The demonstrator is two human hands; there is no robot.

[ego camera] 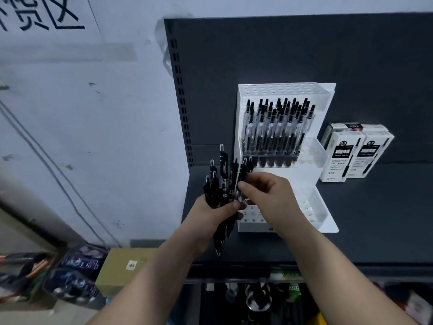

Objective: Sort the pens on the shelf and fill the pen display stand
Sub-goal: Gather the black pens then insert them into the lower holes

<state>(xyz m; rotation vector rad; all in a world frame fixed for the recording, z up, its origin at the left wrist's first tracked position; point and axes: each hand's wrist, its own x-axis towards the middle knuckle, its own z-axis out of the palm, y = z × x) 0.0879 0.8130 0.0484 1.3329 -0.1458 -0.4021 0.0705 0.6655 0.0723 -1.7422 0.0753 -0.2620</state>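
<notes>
Starting far left, there's a wall sign [39, 14] with big black Chinese characters, cut off so I can't read it properly; below it on the floor a cardboard box [126, 266] with a small label too blurry to make out.

Moving in, my left hand [218, 214] is wrapped tight around a bundle of black click pens [221, 184], tips pointing down, clips up; right hand [267, 193] is just beside it, thumb and fingers pinching the top of one pen [244, 171] out of the bunch.

These look like light plastic gel pens, stiff, smooth barrels so a bit slippery in a fistful; I'd say grab each one up near the clip or the rubber grip and pull it straight so the rest don't fan out and drop.

Next over, the white pen display stand [325, 219] sits on the dark shelf [375, 219]; its upper tier is full of clear-barrel black pens [278, 127], the lower hole grid near my hands looks mostly empty.

Far right, two white pen boxes [356, 153] marked "0.5"; the other print is too small for me.
</notes>
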